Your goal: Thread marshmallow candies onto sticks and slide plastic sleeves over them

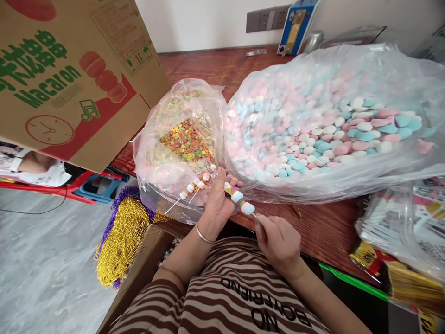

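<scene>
Between my two hands is a candy skewer threaded with pale blue, white and pink marshmallows and small coloured rings. My left hand has its fingers curled round the skewer's upper part, hiding some of it. The fingers of my right hand pinch the bare stick at its lower end. Just left of my left hand, other marshmallow skewers lie over the edge of a clear bag of small ring candies. Behind my hands, a large clear bag of pink, white and blue marshmallows lies open.
A Macaron cardboard box stands at the left of the wooden table. Plastic packs and gold-coloured packets lie at the right. Gold and purple bead strings hang over an open carton. A blue device stands by the wall.
</scene>
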Demonstrator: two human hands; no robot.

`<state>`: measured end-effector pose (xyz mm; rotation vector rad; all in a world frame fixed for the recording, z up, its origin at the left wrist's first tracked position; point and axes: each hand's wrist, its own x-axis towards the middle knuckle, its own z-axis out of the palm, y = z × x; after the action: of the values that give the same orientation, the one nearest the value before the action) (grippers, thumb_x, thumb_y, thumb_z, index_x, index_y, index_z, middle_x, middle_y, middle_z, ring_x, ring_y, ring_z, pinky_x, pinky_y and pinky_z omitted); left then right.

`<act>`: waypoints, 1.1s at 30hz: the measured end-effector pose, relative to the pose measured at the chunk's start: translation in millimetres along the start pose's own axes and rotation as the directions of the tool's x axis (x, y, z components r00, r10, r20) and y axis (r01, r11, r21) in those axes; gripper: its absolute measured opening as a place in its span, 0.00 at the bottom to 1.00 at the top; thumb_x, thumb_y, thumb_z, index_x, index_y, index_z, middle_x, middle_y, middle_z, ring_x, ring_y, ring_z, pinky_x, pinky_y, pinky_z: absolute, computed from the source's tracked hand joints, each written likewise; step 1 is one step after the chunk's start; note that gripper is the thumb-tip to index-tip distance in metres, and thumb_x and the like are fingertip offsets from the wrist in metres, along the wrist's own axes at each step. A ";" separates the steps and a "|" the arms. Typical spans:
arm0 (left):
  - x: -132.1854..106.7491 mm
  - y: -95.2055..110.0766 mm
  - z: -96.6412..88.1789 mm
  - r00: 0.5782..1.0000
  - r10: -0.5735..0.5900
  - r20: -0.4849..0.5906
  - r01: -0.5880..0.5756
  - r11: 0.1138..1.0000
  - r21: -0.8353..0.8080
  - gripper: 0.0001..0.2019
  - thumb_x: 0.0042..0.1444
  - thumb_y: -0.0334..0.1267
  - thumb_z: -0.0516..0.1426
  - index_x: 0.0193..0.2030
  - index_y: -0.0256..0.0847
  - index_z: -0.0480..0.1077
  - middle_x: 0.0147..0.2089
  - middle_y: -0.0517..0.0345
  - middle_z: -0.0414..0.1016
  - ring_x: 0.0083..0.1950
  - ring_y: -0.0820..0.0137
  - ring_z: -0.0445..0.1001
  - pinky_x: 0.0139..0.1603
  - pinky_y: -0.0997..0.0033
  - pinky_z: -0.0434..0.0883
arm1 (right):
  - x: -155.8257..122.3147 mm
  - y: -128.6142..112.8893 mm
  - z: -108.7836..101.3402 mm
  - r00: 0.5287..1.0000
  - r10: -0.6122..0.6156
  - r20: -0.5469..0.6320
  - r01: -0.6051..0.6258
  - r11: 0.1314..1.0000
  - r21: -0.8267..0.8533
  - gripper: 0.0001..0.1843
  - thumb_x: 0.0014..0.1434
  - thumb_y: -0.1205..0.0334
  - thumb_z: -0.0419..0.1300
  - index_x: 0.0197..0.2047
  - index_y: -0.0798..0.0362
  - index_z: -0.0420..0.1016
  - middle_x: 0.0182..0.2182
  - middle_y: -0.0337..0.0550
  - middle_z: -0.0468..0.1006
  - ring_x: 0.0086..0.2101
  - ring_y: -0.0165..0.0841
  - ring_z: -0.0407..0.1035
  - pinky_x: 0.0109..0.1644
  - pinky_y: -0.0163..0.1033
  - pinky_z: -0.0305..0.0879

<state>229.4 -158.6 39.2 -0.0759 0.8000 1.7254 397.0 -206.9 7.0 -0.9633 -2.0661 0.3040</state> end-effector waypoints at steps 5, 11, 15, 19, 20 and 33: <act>-4.5 -0.1 3.8 0.989 -0.076 0.126 0.086 0.993 -0.076 0.16 0.62 0.50 0.63 0.34 0.38 0.70 0.26 0.68 0.55 0.23 0.81 0.58 0.32 0.77 0.71 | 7.3 -5.7 -4.2 0.720 0.498 0.483 -0.692 0.467 0.551 0.18 0.69 0.47 0.55 0.34 0.52 0.71 0.17 0.30 0.59 0.16 0.26 0.52 0.20 0.33 0.50; -11.1 -9.2 6.5 0.986 -0.112 0.122 0.116 0.993 -0.020 0.16 0.62 0.52 0.62 0.35 0.41 0.70 0.27 0.68 0.56 0.24 0.80 0.61 0.36 0.75 0.73 | 8.7 -11.8 1.7 0.633 0.498 0.592 -0.754 0.225 0.617 0.19 0.67 0.45 0.56 0.34 0.51 0.70 0.16 0.28 0.57 0.15 0.24 0.48 0.19 0.33 0.49; -15.3 -22.9 4.3 0.970 -0.125 0.207 0.121 0.992 0.030 0.13 0.61 0.48 0.63 0.37 0.39 0.72 0.25 0.68 0.59 0.25 0.79 0.63 0.37 0.76 0.74 | 7.5 -7.8 6.7 0.947 0.312 0.083 -0.322 0.896 0.305 0.11 0.68 0.57 0.58 0.37 0.53 0.76 0.24 0.41 0.76 0.23 0.30 0.67 0.29 0.36 0.61; -10.7 -13.7 -2.6 0.976 -0.080 0.202 0.069 0.996 0.063 0.17 0.56 0.49 0.67 0.44 0.39 0.75 0.36 0.60 0.75 0.38 0.72 0.77 0.46 0.69 0.77 | 9.0 -0.6 0.6 0.983 0.186 -0.004 -0.182 0.966 0.183 0.08 0.70 0.65 0.55 0.41 0.53 0.75 0.28 0.40 0.80 0.24 0.28 0.70 0.31 0.34 0.63; -8.3 -7.6 -4.0 0.979 -0.048 0.198 0.037 0.998 0.056 0.19 0.56 0.51 0.67 0.47 0.40 0.76 0.41 0.57 0.78 0.44 0.68 0.79 0.49 0.66 0.77 | 9.4 0.2 -1.9 0.979 0.203 0.000 -0.199 0.958 0.207 0.07 0.70 0.66 0.55 0.40 0.53 0.74 0.27 0.38 0.79 0.24 0.28 0.70 0.30 0.33 0.64; -3.0 10.2 18.4 0.992 -0.060 0.108 0.073 0.990 -0.119 0.12 0.67 0.41 0.59 0.34 0.37 0.72 0.21 0.71 0.54 0.20 0.84 0.57 0.26 0.84 0.64 | 4.7 3.8 -6.4 0.948 0.280 0.154 -0.317 0.885 0.340 0.09 0.68 0.58 0.58 0.37 0.52 0.74 0.20 0.38 0.72 0.18 0.28 0.61 0.23 0.36 0.53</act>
<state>227.9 -152.1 59.4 -0.0944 0.6086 1.6995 402.1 -201.7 11.9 -1.0491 -1.8525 0.8816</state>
